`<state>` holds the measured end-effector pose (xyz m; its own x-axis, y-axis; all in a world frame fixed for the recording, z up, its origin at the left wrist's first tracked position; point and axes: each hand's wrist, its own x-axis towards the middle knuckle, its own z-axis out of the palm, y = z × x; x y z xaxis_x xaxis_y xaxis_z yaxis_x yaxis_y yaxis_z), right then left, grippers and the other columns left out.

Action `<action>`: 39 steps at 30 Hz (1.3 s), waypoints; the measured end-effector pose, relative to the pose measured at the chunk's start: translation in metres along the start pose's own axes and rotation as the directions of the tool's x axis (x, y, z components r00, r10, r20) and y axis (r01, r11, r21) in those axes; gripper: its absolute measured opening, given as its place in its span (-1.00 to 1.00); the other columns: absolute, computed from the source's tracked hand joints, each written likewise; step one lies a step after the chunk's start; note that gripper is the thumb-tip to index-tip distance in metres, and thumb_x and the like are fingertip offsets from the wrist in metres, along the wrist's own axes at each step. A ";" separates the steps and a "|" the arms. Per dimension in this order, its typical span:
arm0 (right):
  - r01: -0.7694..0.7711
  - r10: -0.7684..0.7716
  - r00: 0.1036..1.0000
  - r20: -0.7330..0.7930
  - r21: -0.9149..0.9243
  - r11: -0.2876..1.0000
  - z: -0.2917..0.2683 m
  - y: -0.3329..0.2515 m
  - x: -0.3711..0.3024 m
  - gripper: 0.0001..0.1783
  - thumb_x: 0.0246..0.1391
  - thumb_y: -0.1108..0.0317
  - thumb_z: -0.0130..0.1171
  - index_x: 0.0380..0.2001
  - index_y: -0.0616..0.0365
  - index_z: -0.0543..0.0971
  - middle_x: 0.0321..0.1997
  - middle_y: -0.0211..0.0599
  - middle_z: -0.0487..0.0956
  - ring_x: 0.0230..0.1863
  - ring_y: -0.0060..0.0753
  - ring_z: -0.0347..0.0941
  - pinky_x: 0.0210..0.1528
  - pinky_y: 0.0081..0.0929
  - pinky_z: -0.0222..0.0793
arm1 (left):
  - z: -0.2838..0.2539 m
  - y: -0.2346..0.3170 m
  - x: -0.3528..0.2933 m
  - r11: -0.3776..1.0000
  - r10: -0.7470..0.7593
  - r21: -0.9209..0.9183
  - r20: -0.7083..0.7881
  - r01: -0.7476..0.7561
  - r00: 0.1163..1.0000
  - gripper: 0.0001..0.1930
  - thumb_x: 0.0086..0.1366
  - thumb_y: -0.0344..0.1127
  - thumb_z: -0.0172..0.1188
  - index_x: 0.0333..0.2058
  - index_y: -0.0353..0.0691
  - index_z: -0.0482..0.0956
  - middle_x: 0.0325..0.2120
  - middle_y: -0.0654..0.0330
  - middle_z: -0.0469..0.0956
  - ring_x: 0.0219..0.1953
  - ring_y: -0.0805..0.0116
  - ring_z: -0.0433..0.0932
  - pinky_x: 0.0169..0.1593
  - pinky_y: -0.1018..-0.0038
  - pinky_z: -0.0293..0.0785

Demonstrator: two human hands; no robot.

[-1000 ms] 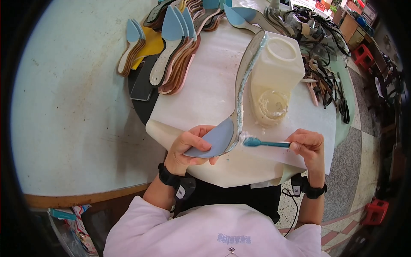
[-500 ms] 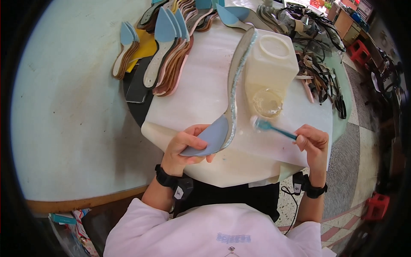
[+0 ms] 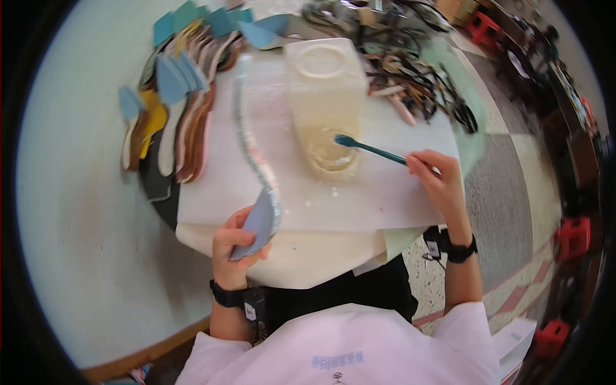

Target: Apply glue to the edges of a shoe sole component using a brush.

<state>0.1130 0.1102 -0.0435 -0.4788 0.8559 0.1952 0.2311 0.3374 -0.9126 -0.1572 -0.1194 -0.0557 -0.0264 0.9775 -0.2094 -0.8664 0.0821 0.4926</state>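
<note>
Head view: brush [image 3: 369, 148] loading glue at the open tub [image 3: 332, 153], frame centre.
Right hand [image 3: 436, 179] pinches the handle; left hand [image 3: 236, 247] grips the blue-heeled insole [image 3: 258, 168]; next, likely brushing its edge.

The right hand [image 3: 436, 176] has carried the teal brush [image 3: 369, 148] off the insole [image 3: 256, 167]. Its head now sits in the glue jar's [image 3: 327, 109] open mouth.

Blue insole [image 3: 256, 192] (long, curved) raised edge-on near table's front edge; teal brush [image 3: 369, 148] tip in glue tub [image 3: 330, 151].
</note>
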 end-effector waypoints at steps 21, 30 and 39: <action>0.165 -0.168 0.980 -0.105 -0.042 0.985 -0.003 0.001 0.000 -0.78 -0.15 0.44 0.26 -0.35 0.28 0.60 -0.37 -0.19 0.56 -0.24 -0.31 0.42 -0.21 -0.45 0.36 | 0.004 0.000 -0.004 0.988 0.118 0.101 -0.041 -0.113 0.992 -0.53 -0.10 -0.53 0.00 -0.12 -0.58 0.32 -0.59 -0.19 0.49 -0.88 0.43 0.27 -0.82 0.64 0.14; 0.374 -0.411 0.911 -0.047 -0.332 0.866 0.012 0.001 0.000 -0.66 -0.29 0.54 0.31 -0.30 0.27 0.57 -0.28 -0.16 0.53 -0.24 -0.18 0.42 -0.26 -0.46 0.37 | 0.014 -0.002 -0.006 0.974 0.071 0.215 -0.025 -0.064 0.997 -0.54 -0.02 -0.54 0.07 -0.05 -0.40 0.35 -0.50 -0.19 0.52 -0.83 0.39 0.33 -0.76 0.61 0.15; 0.342 -0.387 0.921 -0.036 -0.399 0.851 0.015 0.005 0.001 -0.80 -0.11 0.56 0.21 -0.32 0.30 0.59 -0.34 -0.23 0.55 -0.27 -0.28 0.42 -0.27 -0.47 0.36 | 0.021 -0.010 -0.003 0.915 0.190 0.369 -0.036 -0.164 0.981 -0.61 0.06 -0.51 0.12 -0.07 -0.34 0.36 -0.45 -0.08 0.55 -0.71 0.39 0.44 -0.69 0.58 0.24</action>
<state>0.1011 0.1064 -0.0533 -0.5002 0.6721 0.5459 0.3707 0.7360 -0.5665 -0.1375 -0.1189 -0.0422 -0.2087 0.9677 -0.1417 -0.6042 -0.0136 0.7967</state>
